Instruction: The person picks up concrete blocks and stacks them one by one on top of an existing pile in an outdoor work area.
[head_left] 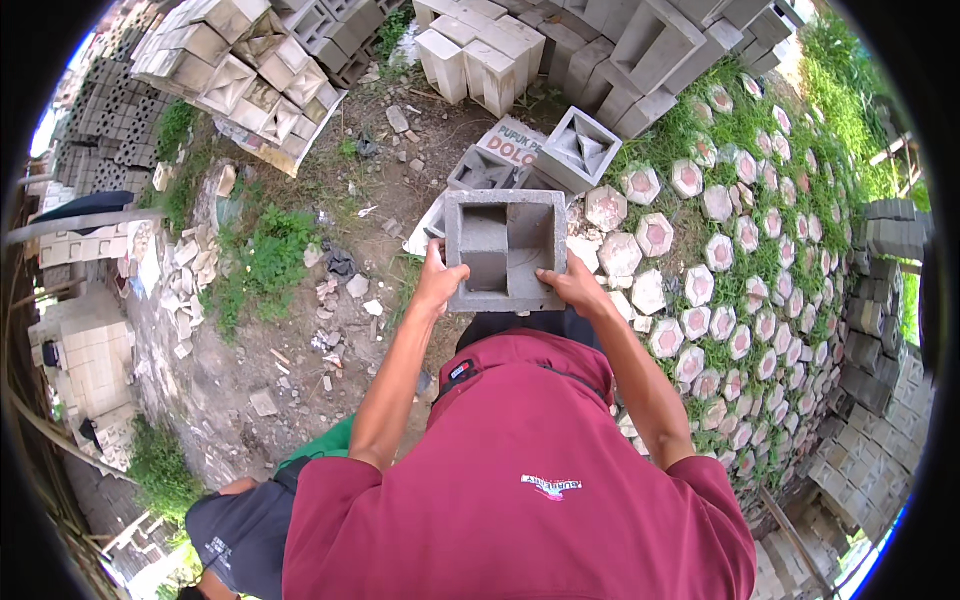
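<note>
In front of my body I hold up a square grey concrete ventilation block with recessed compartments facing me. My left hand grips its left side, thumb on the face near the lower left. On the opposite side my right hand clasps it the same way, thumb over the lower right edge. Just beyond the held block, a paler block with a folded pattern and a grey block rest by a printed white sack on the ground. The held block partly hides these. My fingers behind it are hidden.
Hexagonal pavers with grass between them cover the right. Stacked blocks stand far left, far ahead and along the right edge. Rubble lies on the dirt at left. Another person is close by at lower left.
</note>
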